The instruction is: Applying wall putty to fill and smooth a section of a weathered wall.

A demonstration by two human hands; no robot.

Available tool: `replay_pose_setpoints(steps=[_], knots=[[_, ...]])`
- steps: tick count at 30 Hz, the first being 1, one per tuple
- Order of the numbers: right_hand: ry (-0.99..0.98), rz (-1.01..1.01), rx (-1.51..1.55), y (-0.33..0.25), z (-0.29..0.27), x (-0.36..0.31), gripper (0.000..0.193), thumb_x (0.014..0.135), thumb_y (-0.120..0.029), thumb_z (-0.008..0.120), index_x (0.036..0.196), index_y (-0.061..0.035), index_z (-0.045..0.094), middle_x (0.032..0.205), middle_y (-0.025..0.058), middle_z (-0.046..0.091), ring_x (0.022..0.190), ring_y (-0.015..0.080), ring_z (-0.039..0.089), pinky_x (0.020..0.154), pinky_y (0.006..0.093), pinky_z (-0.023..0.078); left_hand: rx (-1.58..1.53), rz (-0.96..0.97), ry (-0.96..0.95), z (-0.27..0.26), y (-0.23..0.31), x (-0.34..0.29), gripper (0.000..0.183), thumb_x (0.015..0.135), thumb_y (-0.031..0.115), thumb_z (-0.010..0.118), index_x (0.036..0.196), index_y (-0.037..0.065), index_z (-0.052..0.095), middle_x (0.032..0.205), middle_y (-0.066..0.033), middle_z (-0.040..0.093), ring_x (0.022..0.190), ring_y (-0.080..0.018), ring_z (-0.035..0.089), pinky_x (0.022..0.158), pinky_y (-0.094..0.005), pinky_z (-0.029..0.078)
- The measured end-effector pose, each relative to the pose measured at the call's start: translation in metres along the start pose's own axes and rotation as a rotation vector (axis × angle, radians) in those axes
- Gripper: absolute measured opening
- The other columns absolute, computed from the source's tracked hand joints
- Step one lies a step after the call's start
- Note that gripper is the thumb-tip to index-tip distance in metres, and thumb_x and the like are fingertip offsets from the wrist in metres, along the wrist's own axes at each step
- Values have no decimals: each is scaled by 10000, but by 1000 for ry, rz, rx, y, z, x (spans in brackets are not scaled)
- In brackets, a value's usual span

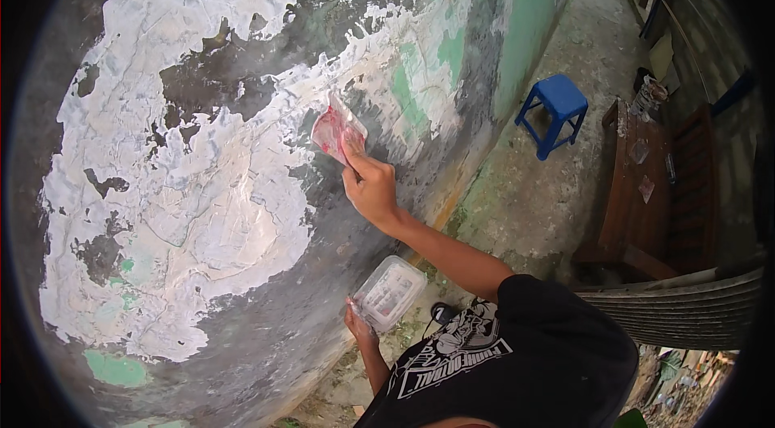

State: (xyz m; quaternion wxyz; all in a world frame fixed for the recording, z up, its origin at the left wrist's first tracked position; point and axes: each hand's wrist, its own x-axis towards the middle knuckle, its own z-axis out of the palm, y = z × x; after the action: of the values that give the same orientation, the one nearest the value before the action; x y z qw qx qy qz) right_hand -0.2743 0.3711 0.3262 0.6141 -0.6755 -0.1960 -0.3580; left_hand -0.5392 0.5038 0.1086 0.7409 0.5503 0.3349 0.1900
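Right fingers (353,146): closed on a flat red-and-white spreader (328,133), projecting ahead of the fingertips at the wall (339,214); unclear whether touching. Left fingers (350,304): gripping the lower-left side of a clear plastic tub (415,284), white residue (389,291) inside, below the right fingers. Patchy white coating (234,218): on the wall, left of the right fingers. Blue stool (559,97): upper right of the right fingers. Brown wooden worktop (626,206): farther right.
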Motion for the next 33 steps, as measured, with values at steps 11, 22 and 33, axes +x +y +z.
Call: replay_pose_setpoints(steps=[11, 22, 33], knots=[[148, -79, -101, 46, -16, 67, 474, 800, 68, 554, 1270, 18, 571, 1130, 253, 634, 897, 339, 691, 711, 322, 527, -7, 90, 29, 22, -8, -5, 490, 966, 458, 519, 1064, -14, 608, 970, -117, 636, 792, -231, 633, 628, -401, 583], [-60, -92, 163, 19, -37, 21, 460, 780, 102, 550, 1233, 32, 589, 1184, 214, 627, 1101, 320, 622, 868, 337, 531, -81, -23, 61, 74, 9, -32, 456, 978, 442, 523, 975, 4, 648, 822, -42, 641, 710, -127, 597, 656, -287, 513], [-15, -111, -16, 23, 2, 28, 457, 781, 69, 531, 1237, 71, 559, 1210, 306, 563, 1174, 393, 542, 969, 422, 478, -91, 74, 211, 72, -34, -65, 456, 983, 422, 524, 1000, -9, 672, 848, -36, 644, 734, -122, 581, 690, -274, 492]])
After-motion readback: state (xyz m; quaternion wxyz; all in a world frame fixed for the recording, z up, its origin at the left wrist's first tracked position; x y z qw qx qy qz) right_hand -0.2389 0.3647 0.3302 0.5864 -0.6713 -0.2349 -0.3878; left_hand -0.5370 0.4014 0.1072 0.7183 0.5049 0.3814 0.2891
